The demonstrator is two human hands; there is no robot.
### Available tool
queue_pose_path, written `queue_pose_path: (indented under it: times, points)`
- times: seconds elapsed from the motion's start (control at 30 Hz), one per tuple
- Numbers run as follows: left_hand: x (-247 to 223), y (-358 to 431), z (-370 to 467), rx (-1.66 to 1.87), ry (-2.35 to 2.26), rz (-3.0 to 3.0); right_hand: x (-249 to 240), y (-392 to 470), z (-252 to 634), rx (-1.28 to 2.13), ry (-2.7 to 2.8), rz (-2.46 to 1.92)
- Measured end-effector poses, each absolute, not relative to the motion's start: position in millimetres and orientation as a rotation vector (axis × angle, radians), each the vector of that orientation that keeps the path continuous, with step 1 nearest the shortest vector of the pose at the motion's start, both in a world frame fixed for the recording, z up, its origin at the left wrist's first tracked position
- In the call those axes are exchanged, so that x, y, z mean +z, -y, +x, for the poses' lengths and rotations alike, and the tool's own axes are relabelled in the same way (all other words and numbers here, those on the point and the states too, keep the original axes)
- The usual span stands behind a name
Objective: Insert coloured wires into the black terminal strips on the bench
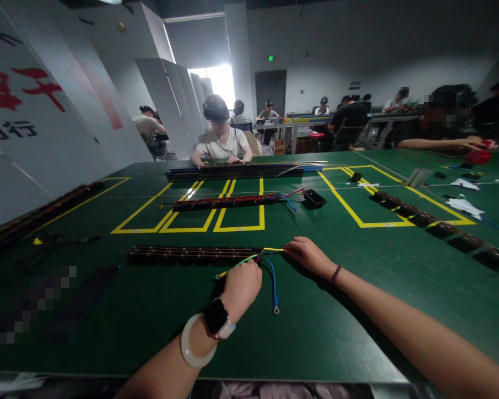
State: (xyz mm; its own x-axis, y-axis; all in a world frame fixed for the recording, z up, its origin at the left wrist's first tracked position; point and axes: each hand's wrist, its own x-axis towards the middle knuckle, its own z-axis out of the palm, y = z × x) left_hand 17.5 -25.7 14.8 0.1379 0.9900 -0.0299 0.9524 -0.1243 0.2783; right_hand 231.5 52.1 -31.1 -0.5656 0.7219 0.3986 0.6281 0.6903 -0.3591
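A long black strip assembly with copper-coloured lines lies crosswise on the green table in front of me. Wires come out of its right end. My right hand pinches the yellow wire and holds it out to the right. At the wires' base, my left hand is closed, its fingertips hidden behind the hand. From beside it a yellow-green wire with a ring terminal points left. A blue wire with a ring terminal hangs toward me, apart from both hands.
Beyond lies a similar strip assembly with red and blue wires, beside a small black box. Yellow tape outlines mark the table. More strips lie left and right. A dark flat piece is near left. A co-worker sits opposite.
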Motion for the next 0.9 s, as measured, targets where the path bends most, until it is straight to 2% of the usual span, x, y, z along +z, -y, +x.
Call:
queue_pose_path:
  times: [0.17,0.33,0.57,0.9]
  points:
    - [19,27,17,0.204,-2.105,2.137,-31,-52,231,0.238,2.382,-1.052]
    - [25,25,17,0.245,-2.107,2.159,-32,-52,231,0.235,2.374,-1.058]
    - [17,18,16,0.706,-1.662,2.018,-32,-52,230,0.251,2.365,-1.052]
    - [17,19,16,0.861,-1.213,2.117,-33,-52,230,0.233,2.363,-1.067]
